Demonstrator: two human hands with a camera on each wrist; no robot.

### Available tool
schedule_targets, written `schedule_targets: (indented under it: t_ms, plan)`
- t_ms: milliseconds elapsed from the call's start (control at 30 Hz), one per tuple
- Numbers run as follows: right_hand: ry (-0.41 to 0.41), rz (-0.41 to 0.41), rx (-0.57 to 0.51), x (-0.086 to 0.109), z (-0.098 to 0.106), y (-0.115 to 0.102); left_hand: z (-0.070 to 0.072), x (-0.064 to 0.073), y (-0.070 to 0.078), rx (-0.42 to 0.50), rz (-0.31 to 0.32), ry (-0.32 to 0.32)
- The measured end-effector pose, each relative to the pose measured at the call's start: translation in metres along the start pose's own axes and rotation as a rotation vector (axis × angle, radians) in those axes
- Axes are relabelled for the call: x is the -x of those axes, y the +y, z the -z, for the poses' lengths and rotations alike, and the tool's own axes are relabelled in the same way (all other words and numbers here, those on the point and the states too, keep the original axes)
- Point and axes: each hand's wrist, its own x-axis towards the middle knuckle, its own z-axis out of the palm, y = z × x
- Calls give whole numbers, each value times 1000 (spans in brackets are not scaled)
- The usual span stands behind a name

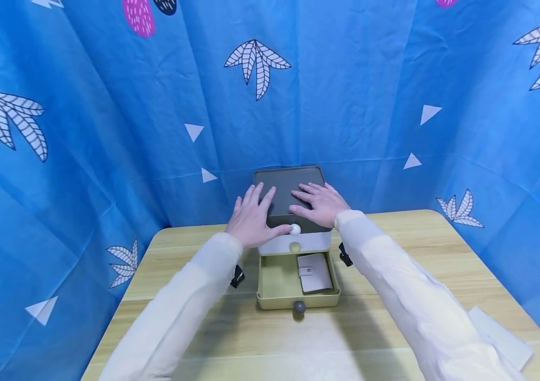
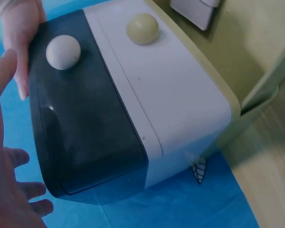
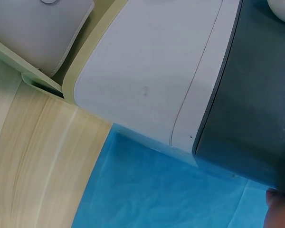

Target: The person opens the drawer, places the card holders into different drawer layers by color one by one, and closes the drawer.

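Note:
A three-tier drawer box [image 1: 293, 242] stands at the back of the table, dark grey on top, white in the middle, olive green below. Its bottom drawer [image 1: 276, 301] is pulled out, with a grey snap-closure wallet [image 1: 314, 272] lying in the right half. My left hand [image 1: 253, 217] is spread over the top's left side, thumb near the white knob [image 2: 63, 52]. Over the right side lies my right hand [image 1: 319, 203], fingers extended. In the left wrist view the left fingers look apart from the box; whether the right fingers touch it, I cannot tell.
A white flat object [image 1: 503, 336] lies near the right edge of the wooden table [image 1: 179, 296]. Blue patterned curtain [image 1: 346, 95] hangs behind the table and along both sides. The open drawer sticks out toward the front.

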Motion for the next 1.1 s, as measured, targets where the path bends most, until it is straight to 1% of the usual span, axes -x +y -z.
schedule_targets:
  t_ms: [233, 367, 500, 600, 700, 800, 967, 1100]
  plan:
    - [-4, -1, -2, -1, -1, 1, 0, -13, 2, -48, 8, -69]
    - [-9, -5, -3, -1, -1, 1, -1, -19, 2, -33, 20, -107]
    - [-17, -12, -1, 0, 0, 0, -5, -22, 1, -18, 54, -128]
    - [-16, -6, -1, 0, 1, 0, -9, -23, 0, -10, 80, -128]
    - [-11, -5, 0, 0, 1, -1, -12, -23, -1, -2, 91, -123]
    - [-10, -5, 1, 1, 1, -1, -14, -23, 0, -17, 88, -127]
    - [-7, 4, 0, 1, 0, 2, -18, -24, 2, -73, 70, -135]
    - [-4, 1, -3, 0, 0, 2, -19, -25, 2, -85, 64, -132]
